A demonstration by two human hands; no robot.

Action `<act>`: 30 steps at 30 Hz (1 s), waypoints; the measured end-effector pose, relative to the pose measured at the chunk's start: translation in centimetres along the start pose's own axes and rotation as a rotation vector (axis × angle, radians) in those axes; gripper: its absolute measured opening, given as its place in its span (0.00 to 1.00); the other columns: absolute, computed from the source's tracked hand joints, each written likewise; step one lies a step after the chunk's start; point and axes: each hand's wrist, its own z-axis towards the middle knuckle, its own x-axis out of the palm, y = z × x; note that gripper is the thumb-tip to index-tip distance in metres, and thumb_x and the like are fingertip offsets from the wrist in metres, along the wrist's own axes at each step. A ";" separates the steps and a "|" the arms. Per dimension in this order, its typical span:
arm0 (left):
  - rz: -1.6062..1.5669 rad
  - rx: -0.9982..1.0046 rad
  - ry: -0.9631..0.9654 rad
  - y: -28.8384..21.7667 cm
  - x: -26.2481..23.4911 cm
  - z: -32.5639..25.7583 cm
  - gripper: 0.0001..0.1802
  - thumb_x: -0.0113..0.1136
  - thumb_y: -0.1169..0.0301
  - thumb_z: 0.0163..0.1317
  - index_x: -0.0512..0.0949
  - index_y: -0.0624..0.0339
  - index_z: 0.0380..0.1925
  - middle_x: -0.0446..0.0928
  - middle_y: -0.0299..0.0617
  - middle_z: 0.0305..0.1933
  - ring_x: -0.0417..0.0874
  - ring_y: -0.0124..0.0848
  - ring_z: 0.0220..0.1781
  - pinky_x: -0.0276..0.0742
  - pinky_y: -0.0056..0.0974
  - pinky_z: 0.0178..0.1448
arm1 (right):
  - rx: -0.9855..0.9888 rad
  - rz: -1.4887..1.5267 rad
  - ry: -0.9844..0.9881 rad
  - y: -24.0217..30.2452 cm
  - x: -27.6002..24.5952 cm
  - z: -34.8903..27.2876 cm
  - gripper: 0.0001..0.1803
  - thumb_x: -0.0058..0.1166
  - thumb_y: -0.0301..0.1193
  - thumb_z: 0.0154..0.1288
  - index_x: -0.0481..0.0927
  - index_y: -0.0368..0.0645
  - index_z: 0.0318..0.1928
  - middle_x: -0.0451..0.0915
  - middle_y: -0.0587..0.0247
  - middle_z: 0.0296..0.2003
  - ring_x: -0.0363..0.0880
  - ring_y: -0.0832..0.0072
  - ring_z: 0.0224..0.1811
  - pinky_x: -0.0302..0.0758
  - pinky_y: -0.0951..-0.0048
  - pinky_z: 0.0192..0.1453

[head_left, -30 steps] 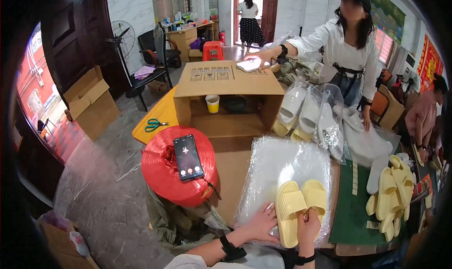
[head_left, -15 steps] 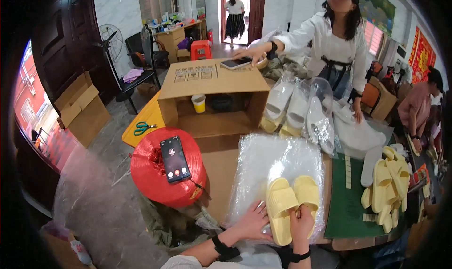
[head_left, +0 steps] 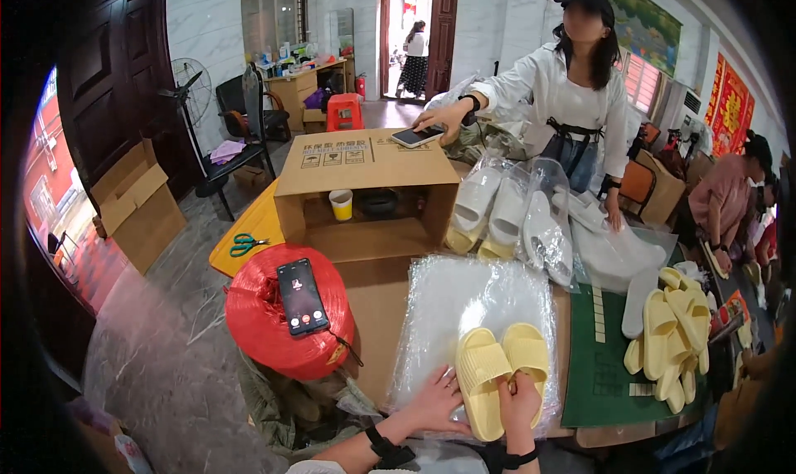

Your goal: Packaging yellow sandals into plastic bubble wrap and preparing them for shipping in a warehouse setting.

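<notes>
My left hand (head_left: 433,401) flat on plastic bag (head_left: 473,308), grip released; right hand (head_left: 518,395) pinching yellow slippers (head_left: 502,370) at 6 o'clock. Keep pair aligned, bag smooth.

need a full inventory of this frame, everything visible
yellow slippers: 2, on the clear plastic bags, under both hands
clear plastic bags: stack, on the table
red twine spool: 1, left of the bags
phone: 1, black, on top of the spool
cardboard box: 1, brown, open side toward the camera
paper cup: 1, yellow, inside the box
bagged slippers: about 3 packs, white and yellow, leaning beside the box
loose slippers: pile, yellow, on the right
green mat: 1, right of the bags
scissors: 1, green handles, on a yellow board
co-worker's hand: holds a phone over the box
left hand: flat on the bags, touching the left slipper
right hand: grip on the right slipper's heel
</notes>
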 end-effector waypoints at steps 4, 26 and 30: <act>0.003 0.008 0.033 -0.2 -0.3 0.1 0.59 0.52 0.23 0.55 0.65 0.62 0.71 0.62 0.58 0.75 0.56 0.57 0.79 0.40 0.60 0.83 | -0.019 0.008 -0.033 -0.4 0.1 -0.1 0.15 0.67 0.36 0.61 0.75 0.40 0.31 0.71 0.55 0.23 0.72 0.55 0.23 0.67 0.57 0.29; -0.104 -0.015 0.031 -0.2 -1.8 0.0 0.47 0.58 0.36 0.62 0.64 0.53 0.74 0.53 0.61 0.80 0.51 0.61 0.81 0.48 0.63 0.80 | 0.107 0.343 -0.348 -1.4 -10.3 -4.2 0.13 0.53 0.18 0.65 0.80 0.32 0.50 0.82 0.64 0.37 0.77 0.79 0.37 0.72 0.75 0.42; -0.199 -0.034 -0.161 0.2 -3.6 0.0 0.35 0.64 0.52 0.62 0.73 0.58 0.66 0.65 0.61 0.74 0.64 0.61 0.75 0.58 0.57 0.78 | 0.053 0.307 -0.375 -2.8 -11.0 -4.7 0.15 0.53 0.16 0.64 0.80 0.31 0.52 0.84 0.61 0.40 0.79 0.77 0.42 0.74 0.74 0.48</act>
